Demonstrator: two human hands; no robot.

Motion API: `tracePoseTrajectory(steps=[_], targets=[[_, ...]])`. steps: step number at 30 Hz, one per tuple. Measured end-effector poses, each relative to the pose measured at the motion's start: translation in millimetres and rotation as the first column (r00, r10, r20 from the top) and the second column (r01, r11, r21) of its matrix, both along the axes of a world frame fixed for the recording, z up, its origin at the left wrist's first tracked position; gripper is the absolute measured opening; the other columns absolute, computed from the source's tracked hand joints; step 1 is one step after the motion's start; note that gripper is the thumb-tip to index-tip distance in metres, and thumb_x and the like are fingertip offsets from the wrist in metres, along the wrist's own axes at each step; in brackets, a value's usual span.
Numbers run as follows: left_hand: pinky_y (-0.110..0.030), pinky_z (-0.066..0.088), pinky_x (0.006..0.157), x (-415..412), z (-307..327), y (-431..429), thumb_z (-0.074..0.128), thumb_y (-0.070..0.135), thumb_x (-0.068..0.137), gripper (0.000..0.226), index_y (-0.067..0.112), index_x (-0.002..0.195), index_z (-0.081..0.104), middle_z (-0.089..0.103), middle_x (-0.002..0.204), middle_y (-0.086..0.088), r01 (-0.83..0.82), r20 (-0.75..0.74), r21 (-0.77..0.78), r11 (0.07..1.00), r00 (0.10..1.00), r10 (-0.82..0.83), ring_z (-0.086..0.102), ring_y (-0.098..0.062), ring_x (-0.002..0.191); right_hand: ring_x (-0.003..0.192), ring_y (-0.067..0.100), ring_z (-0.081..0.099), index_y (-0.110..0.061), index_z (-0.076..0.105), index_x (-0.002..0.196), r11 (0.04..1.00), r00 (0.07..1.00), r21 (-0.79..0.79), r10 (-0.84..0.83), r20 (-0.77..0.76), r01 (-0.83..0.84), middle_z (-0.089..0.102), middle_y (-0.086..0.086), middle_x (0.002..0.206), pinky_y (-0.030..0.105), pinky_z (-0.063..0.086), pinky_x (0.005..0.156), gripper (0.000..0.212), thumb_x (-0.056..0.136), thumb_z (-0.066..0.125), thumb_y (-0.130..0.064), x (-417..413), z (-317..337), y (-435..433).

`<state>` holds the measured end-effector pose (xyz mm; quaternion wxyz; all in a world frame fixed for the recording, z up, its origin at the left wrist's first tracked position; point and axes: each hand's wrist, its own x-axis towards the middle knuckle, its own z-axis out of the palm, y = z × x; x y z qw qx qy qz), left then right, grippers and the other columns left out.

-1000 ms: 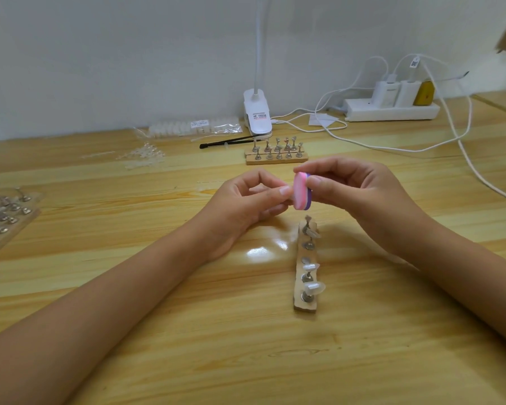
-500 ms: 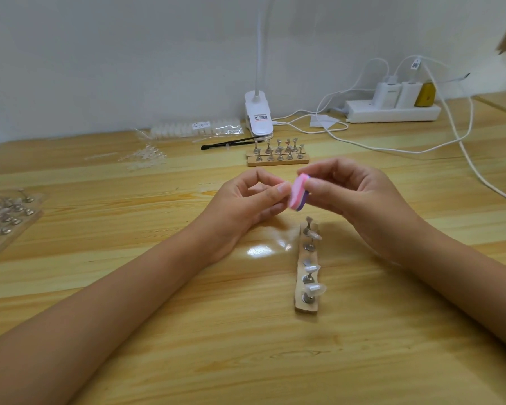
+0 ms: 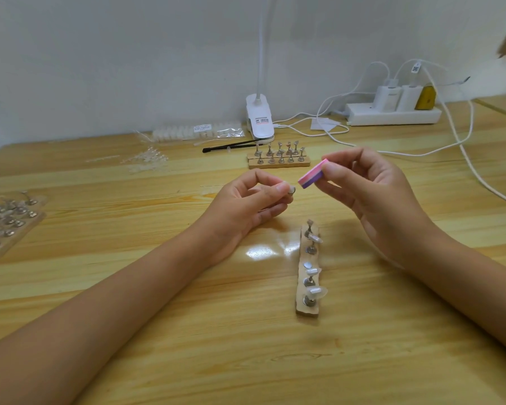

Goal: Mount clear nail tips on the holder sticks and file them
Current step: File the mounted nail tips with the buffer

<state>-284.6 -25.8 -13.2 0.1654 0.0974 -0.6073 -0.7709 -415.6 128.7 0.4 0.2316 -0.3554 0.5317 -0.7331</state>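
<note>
My left hand [image 3: 249, 200] pinches a small holder stick with a clear nail tip [image 3: 291, 189] between thumb and fingers above the table. A little to its right, my right hand [image 3: 371, 191] pinches a pink and purple buffer block [image 3: 313, 177], tilted, its low end a short gap from the tip. Below my hands a narrow wooden base [image 3: 307, 308] lies on the table with several metal holder sticks, some carrying clear nail tips [image 3: 318, 291].
A second wooden base with holder sticks [image 3: 278, 159] stands behind my hands. Loose clear tips [image 3: 146, 162] and a bag of tips [image 3: 199, 131] lie at the back left. Another board of holders [image 3: 6, 220] sits at the left edge. A clip lamp [image 3: 260, 122], power strip [image 3: 392, 114] and cables lie at the back.
The buffer block has lifted off the nail tip and swung up to the right, so a gap now shows between them. My left hand stayed nearly in place.
</note>
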Motion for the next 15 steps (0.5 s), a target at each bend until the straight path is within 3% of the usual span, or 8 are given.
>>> tracePoseTrajectory(steps=[5, 11, 13, 15], targets=[[-0.02, 0.055, 0.074, 0.0, -0.6, 0.0, 0.071, 0.02, 0.08, 0.007, 0.016, 0.082, 0.066, 0.073, 0.081, -0.001, 0.023, -0.015, -0.013, 1.0, 1.0, -0.023, 0.07, -0.011, 0.078, 0.089, 0.018, 0.071, -0.009, 0.066, 0.097, 0.962, 0.954, 0.101, 0.266, -0.136, -0.254, 0.073, 0.005, 0.091, 0.027, 0.057, 0.082, 0.022, 0.08, 0.073, -0.019, 10.8, -0.4, 1.1], [-0.023, 0.055, 0.083, 0.3, -1.0, -1.5, 0.072, 0.022, 0.077, 0.004, 0.021, 0.077, 0.067, 0.075, 0.091, -0.007, 0.013, -0.011, 0.013, 1.0, 1.0, -0.012, 0.071, -0.016, 0.094, 0.091, 0.015, 0.07, -0.014, 0.065, 0.094, 0.998, 1.0, 0.059, -0.017, -0.007, 0.018, 0.07, -0.003, 0.086, 0.03, 0.055, 0.088, 0.026, 0.072, 0.073, -0.024, -4.7, 0.5, 1.3], [-0.023, 0.055, 0.083, 0.3, -1.6, -2.2, 0.071, 0.021, 0.078, 0.004, 0.02, 0.079, 0.066, 0.074, 0.091, -0.007, 0.026, -0.016, 0.01, 1.0, 1.0, -0.026, 0.071, -0.016, 0.092, 0.088, 0.016, 0.07, -0.016, 0.066, 0.095, 0.99, 0.994, 0.099, 0.1, -0.043, -0.095, 0.068, -0.002, 0.086, 0.028, 0.055, 0.084, 0.024, 0.073, 0.072, -0.023, -4.5, 1.3, 3.6], [-0.023, 0.055, 0.081, 0.7, -1.3, -2.3, 0.069, 0.021, 0.08, 0.008, 0.017, 0.083, 0.062, 0.074, 0.088, -0.005, 0.037, -0.018, 0.0, 0.999, 0.999, -0.037, 0.07, -0.014, 0.087, 0.089, 0.021, 0.071, -0.017, 0.07, 0.097, 0.956, 0.958, 0.176, 0.257, -0.125, -0.234, 0.068, 0.01, 0.091, 0.027, 0.056, 0.082, 0.019, 0.078, 0.071, -0.02, 3.1, -0.1, 2.4]])
